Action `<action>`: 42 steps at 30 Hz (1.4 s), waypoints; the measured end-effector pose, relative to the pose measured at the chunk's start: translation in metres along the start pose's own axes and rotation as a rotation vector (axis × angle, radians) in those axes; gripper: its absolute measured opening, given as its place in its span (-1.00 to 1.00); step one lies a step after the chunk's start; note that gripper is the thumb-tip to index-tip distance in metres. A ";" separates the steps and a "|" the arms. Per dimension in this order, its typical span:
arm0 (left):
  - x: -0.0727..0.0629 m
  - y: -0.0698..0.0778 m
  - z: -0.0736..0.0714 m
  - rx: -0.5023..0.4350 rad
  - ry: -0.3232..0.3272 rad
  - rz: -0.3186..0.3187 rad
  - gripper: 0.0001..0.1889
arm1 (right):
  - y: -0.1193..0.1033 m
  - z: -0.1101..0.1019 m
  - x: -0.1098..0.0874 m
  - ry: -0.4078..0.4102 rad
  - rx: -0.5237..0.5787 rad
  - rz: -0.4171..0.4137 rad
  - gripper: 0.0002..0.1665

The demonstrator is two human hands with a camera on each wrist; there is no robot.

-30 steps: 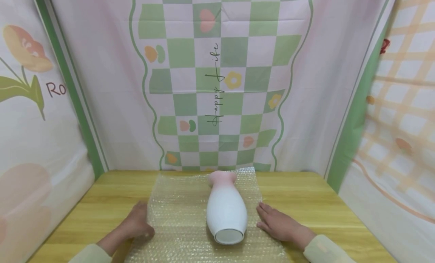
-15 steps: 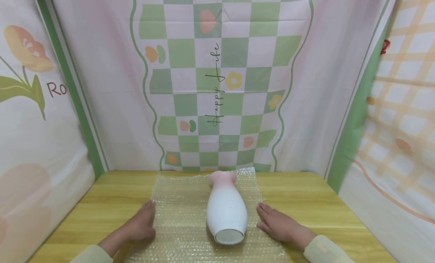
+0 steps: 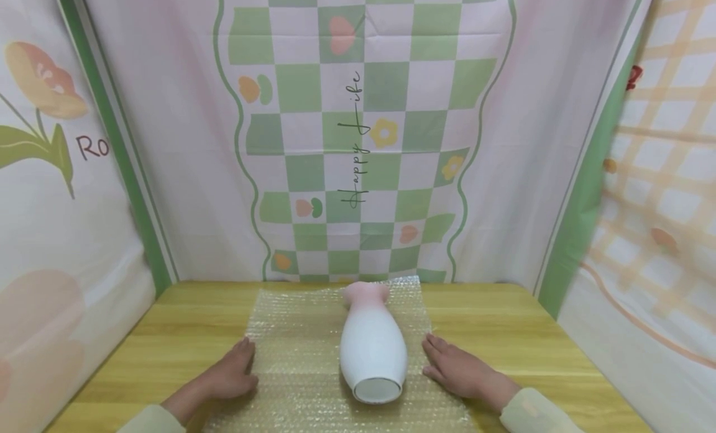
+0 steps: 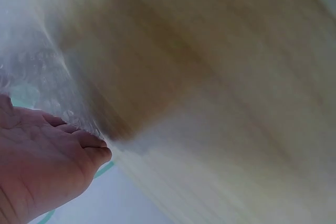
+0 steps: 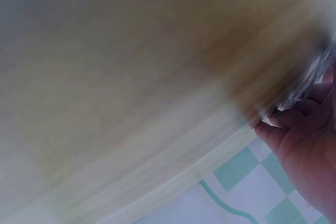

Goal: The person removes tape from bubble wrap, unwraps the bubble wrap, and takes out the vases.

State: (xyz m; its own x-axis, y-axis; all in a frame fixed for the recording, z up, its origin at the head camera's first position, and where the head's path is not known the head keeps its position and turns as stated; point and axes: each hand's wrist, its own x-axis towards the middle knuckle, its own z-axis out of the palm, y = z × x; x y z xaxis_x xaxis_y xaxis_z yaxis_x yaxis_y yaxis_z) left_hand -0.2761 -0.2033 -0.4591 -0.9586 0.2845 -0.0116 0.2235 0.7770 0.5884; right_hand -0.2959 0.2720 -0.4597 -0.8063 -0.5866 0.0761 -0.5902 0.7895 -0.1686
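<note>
Head view, lower centre: the vase (image 3: 373, 349) lies on its side on the bubble wrap (image 3: 296, 358), between my left hand (image 3: 228, 372) and right hand (image 3: 463, 369), fingers extended at the wrap's edges. I'd best steady both sides evenly, lest the vase roll.

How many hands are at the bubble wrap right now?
2. The left hand is at the left edge of the bubble wrap, the right hand at its right edge, with the vase lying between them. No other hand shows.
</note>
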 end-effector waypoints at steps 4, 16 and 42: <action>-0.002 -0.001 -0.002 -0.013 -0.023 0.014 -0.09 | 0.000 0.000 0.000 0.002 -0.003 -0.002 -0.27; -0.003 -0.001 -0.003 0.019 -0.076 0.005 0.26 | 0.002 0.002 0.000 0.013 -0.011 -0.017 -0.28; -0.009 0.001 -0.003 0.075 -0.108 0.053 0.22 | 0.001 -0.004 0.001 -0.007 0.046 0.015 -0.24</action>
State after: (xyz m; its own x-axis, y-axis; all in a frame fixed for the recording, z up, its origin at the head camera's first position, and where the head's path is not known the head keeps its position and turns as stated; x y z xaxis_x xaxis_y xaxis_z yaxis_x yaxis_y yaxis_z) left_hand -0.2676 -0.2067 -0.4553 -0.9212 0.3824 -0.0716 0.2902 0.7980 0.5282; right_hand -0.2976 0.2725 -0.4558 -0.8144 -0.5765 0.0663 -0.5758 0.7888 -0.2149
